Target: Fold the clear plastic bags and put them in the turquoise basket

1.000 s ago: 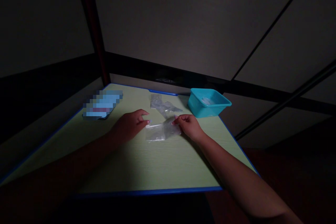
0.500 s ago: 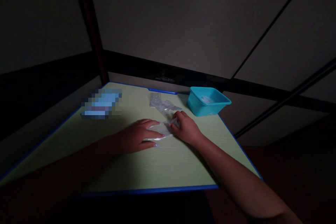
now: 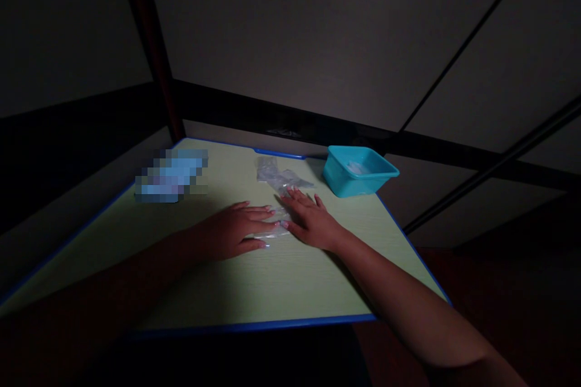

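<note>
A clear plastic bag (image 3: 272,232) lies flat on the pale green table (image 3: 272,287), partly hidden under both hands. My left hand (image 3: 233,230) rests on its left side with the fingers spread. On its right side lies my right hand (image 3: 311,217), palm down, fingers stretched out and apart. Just beyond the fingertips are more clear plastic bags (image 3: 267,169), crumpled and overlapping. Neither hand grips anything.
A turquoise basket (image 3: 351,184) with something whitish inside stands at the table's back right. A pixelated light blue object (image 3: 175,175) lies at the back left. Behind the table are wall panels (image 3: 281,42).
My right hand has opened from a curled grip on the bag's right end and now lies flat, a little further left. My left hand has hardly moved.
</note>
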{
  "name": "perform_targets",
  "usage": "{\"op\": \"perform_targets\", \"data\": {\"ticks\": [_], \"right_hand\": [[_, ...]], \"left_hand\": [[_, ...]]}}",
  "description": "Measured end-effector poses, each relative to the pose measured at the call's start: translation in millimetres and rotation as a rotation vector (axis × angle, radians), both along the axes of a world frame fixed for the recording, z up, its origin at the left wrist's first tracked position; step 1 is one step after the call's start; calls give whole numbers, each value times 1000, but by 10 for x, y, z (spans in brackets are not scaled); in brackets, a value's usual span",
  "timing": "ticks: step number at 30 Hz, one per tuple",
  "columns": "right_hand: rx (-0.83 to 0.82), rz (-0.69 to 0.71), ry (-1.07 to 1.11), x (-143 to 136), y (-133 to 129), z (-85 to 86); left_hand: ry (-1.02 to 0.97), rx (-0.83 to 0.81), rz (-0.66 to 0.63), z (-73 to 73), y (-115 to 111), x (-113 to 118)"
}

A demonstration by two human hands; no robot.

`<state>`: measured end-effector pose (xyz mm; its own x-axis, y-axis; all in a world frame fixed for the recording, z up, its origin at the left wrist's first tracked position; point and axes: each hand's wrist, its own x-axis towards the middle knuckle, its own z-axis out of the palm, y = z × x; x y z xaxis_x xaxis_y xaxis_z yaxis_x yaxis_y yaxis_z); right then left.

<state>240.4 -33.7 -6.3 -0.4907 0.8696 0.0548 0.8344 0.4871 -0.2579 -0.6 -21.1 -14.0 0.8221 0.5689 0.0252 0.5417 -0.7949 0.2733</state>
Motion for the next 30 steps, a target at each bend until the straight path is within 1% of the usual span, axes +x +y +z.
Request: {"op": "perform_targets", "data": {"ticks": [4, 6, 9, 13, 16, 19, 20, 22, 25, 30], "right_hand": [[-37, -5, -17, -14, 0, 8], [-38, -10, -15, -17, 0, 3], [-25, -18, -12, -21, -2, -15], [41, -50, 25, -18, 9, -15], [165, -168, 69, 4, 33, 40], [222, -340, 7, 41, 56, 114], [214, -384, -37, 51, 62, 132], [171, -423, -123, 64, 69, 148], [114, -412, -205, 59, 74, 128], [85, -386, -227, 27, 78, 71]], "left_hand": [[-43, -21, 9, -7, 0, -3], [-39, -20, -14, 15, -9, 3], [10, 15, -67, 46, -15, 8], [28, 82, -79, 31, -7, -6], [-8, 118, -86, -9, 3, -17], [-52, 153, -82, -40, 14, -8], [-80, 172, -84, -46, 18, 0], [-145, 213, -98, -54, 23, 23], [-190, 246, -136, -53, 21, 62], [-178, 251, -171, -51, 20, 100]]}}
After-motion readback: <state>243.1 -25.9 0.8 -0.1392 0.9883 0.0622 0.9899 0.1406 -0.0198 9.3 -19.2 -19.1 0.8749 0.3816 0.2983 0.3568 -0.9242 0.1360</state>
